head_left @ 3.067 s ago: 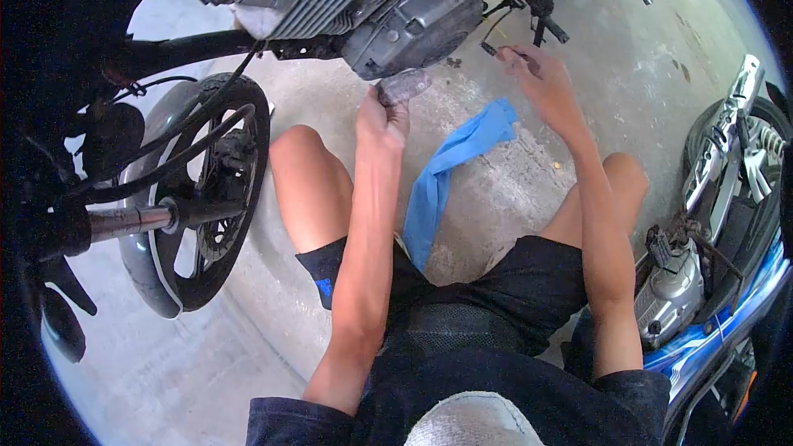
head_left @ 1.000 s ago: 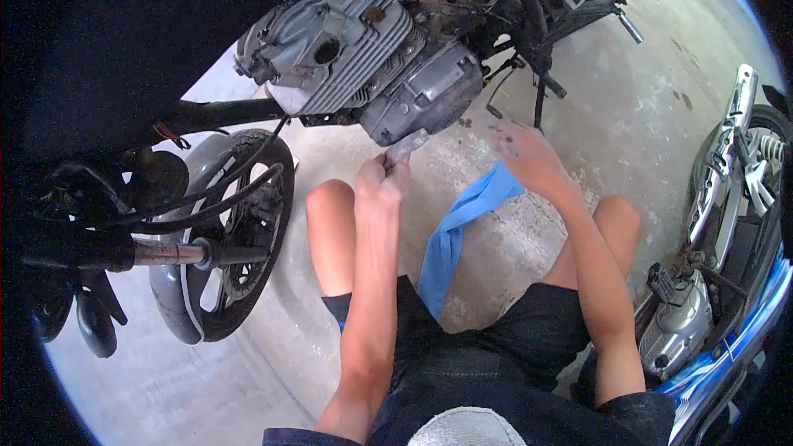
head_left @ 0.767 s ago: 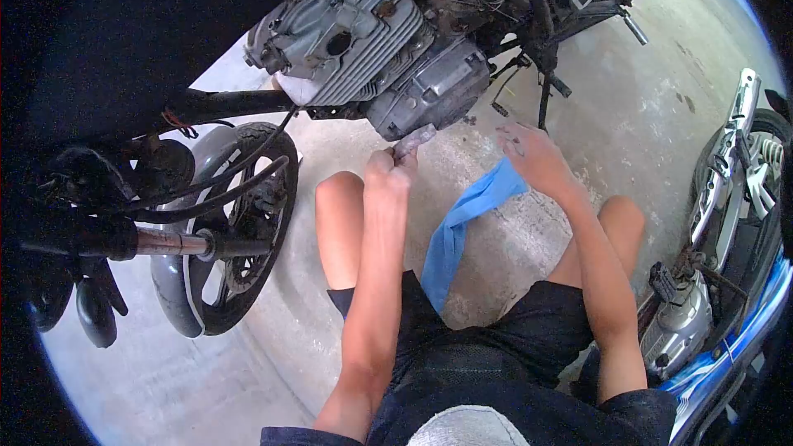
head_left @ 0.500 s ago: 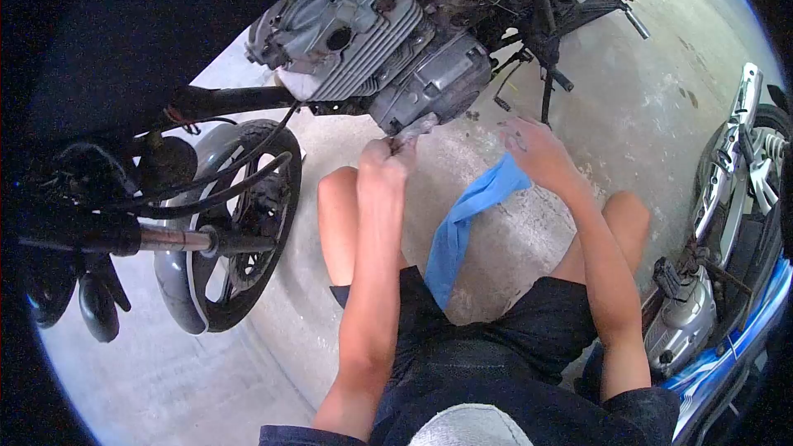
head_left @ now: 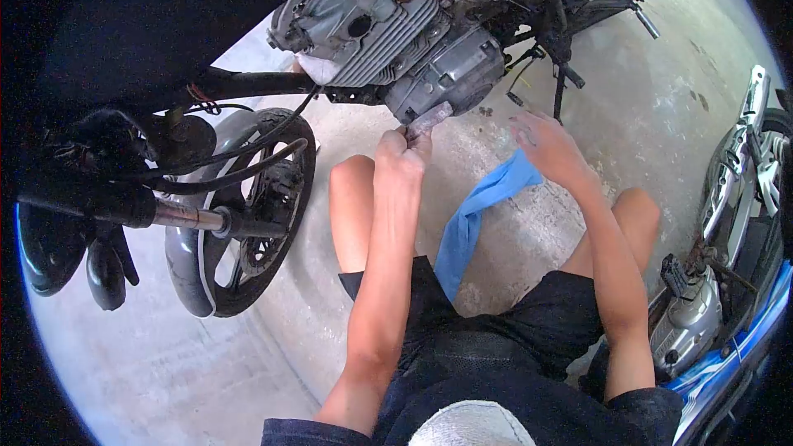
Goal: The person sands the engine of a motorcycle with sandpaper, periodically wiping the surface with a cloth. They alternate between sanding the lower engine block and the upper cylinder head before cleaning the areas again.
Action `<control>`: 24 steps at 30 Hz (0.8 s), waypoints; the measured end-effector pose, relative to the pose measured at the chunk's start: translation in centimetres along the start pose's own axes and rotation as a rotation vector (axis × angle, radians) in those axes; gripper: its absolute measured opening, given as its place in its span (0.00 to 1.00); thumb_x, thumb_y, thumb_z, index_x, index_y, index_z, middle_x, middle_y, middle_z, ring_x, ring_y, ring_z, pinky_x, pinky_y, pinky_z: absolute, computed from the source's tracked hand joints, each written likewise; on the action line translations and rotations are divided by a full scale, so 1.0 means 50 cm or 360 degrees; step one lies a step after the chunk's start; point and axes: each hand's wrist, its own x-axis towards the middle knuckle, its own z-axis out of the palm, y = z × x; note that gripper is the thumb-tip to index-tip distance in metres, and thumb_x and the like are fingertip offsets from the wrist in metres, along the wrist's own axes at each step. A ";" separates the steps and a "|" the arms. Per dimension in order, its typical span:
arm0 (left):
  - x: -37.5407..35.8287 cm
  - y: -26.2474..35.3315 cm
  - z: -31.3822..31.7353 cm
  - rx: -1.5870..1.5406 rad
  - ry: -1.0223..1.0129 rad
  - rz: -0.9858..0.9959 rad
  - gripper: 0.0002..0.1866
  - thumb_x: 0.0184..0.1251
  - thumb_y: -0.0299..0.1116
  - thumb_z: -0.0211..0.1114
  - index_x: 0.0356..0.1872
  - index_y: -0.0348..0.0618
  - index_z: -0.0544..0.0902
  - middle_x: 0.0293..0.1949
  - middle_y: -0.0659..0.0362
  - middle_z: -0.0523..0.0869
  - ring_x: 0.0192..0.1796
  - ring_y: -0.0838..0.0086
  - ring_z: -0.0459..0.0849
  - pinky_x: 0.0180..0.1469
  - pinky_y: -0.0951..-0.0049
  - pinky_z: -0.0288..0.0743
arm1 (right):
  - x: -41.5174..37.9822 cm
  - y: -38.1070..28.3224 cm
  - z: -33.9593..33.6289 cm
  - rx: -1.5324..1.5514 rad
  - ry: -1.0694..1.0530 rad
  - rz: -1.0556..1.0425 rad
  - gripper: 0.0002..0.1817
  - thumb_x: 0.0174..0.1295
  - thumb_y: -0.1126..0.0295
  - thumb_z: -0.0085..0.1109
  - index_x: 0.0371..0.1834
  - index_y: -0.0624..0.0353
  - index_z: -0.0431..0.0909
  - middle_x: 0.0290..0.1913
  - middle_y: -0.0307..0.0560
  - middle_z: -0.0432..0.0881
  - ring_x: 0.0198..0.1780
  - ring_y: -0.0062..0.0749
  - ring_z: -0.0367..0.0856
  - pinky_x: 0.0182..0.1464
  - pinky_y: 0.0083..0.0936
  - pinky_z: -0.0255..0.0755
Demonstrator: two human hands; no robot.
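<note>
My left hand (head_left: 403, 153) is closed around a small, pale, grimy piece (head_left: 429, 120) whose far end sticks out past my fingers. It points at the lower edge of the round-edged engine cover (head_left: 450, 78), overlapping it in this view. From my right hand (head_left: 547, 147) hangs a long blue cloth (head_left: 483, 202), gathered under the palm, while the smudged fingers point toward the engine. Above both hands is the motorcycle engine with its finned grey cylinder (head_left: 363, 37), which has a dark round hole in its side.
A front wheel (head_left: 268, 223) with a black tyre and fork (head_left: 186, 216) stands at left. Black cables (head_left: 239, 173) loop beside it. A foot lever (head_left: 516, 97) and dark stand (head_left: 560, 91) are behind my right hand. Another motorcycle (head_left: 694, 318) is close on my right. Concrete floor (head_left: 644, 107) lies underneath.
The whole view has shifted slightly, so the engine and wheel appear further right. My left hand has turned a little, showing more of the pale piece. My right hand still has the cloth.
</note>
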 end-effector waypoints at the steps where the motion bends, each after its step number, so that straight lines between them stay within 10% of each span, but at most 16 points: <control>1: 0.004 -0.003 -0.001 -0.0004 -0.0009 -0.0001 0.18 0.63 0.16 0.35 0.51 0.17 0.67 0.49 0.40 0.76 0.52 0.53 0.79 0.55 0.52 0.79 | 0.000 0.000 -0.003 -0.0005 0.0006 -0.0006 0.16 0.67 0.63 0.50 0.51 0.62 0.76 0.49 0.59 0.78 0.52 0.55 0.76 0.57 0.41 0.68; 24: -0.010 -0.026 0.018 0.0055 0.0035 0.0092 0.19 0.71 0.19 0.33 0.57 0.19 0.64 0.55 0.41 0.74 0.58 0.52 0.75 0.63 0.51 0.73 | -0.031 0.027 -0.022 0.0038 0.0113 -0.0111 0.13 0.64 0.65 0.50 0.45 0.61 0.77 0.43 0.59 0.79 0.47 0.57 0.77 0.48 0.47 0.71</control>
